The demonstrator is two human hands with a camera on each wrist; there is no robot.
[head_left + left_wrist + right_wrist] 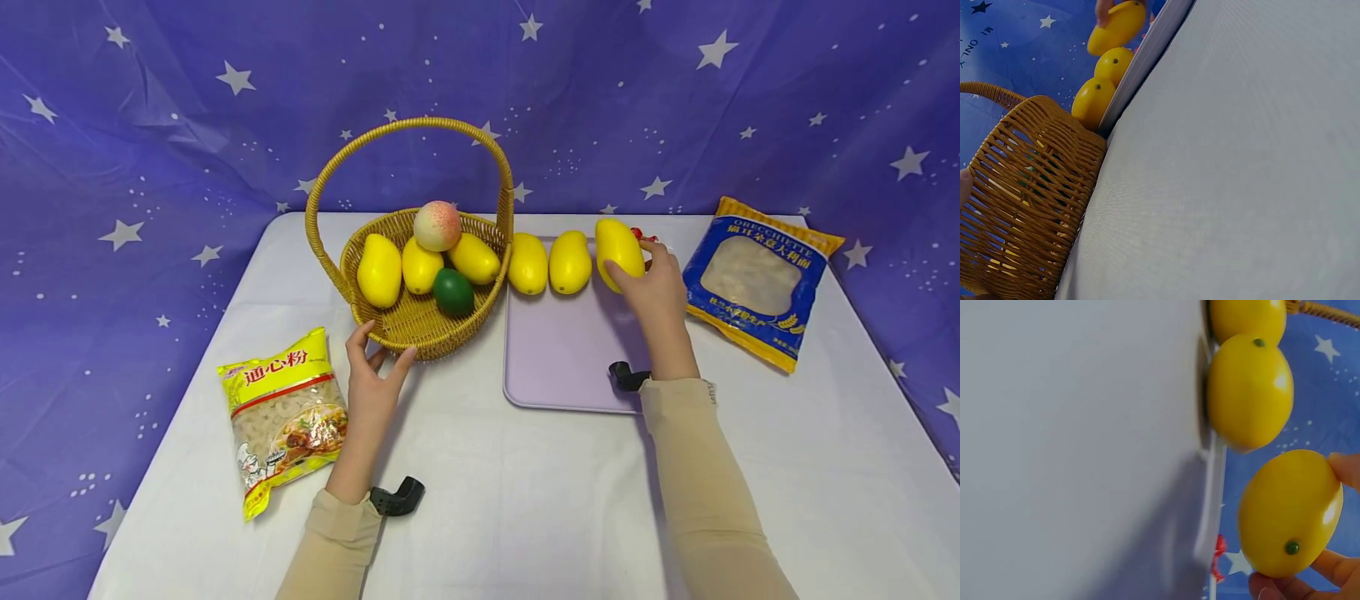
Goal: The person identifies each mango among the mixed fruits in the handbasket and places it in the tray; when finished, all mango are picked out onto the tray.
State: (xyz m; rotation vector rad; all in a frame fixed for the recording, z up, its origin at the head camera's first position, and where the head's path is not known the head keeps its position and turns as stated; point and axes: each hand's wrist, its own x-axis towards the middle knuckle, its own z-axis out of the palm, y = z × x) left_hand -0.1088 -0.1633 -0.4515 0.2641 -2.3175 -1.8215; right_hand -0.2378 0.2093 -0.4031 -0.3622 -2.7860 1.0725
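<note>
With right hand [654, 283] half curled, gripping a yellow mango [620, 250] between thumb and fingertips, holding it just off the far end of a lilac tray [577, 358], to the right of a second mango [570, 262] and a third mango [528, 263], both lying side by side along that end. Touching the near rim of a wicker basket [465, 338] with the left hand [373, 379], spreading thumb and forefinger loosely apart there. Working with the basket standing just left of the tray, with a tall handle arching over three basket mangoes [379, 271], a peach [438, 226] resting on top and a dark green fruit [453, 293] nearer the front. Reaching across a white tablecloth [480, 517] in beige sleeves [720, 492], wearing a small black device [397, 497] at each wrist. Working between two packages: a yellow pasta bag [288, 408] near the left wrist and a blue pasta bag [757, 275] just right of the tray. Partly hiding something red [638, 233] behind the mango and right hand, too covered to identify. Facing a purple backdrop [420, 75] printed with pale stars.
</note>
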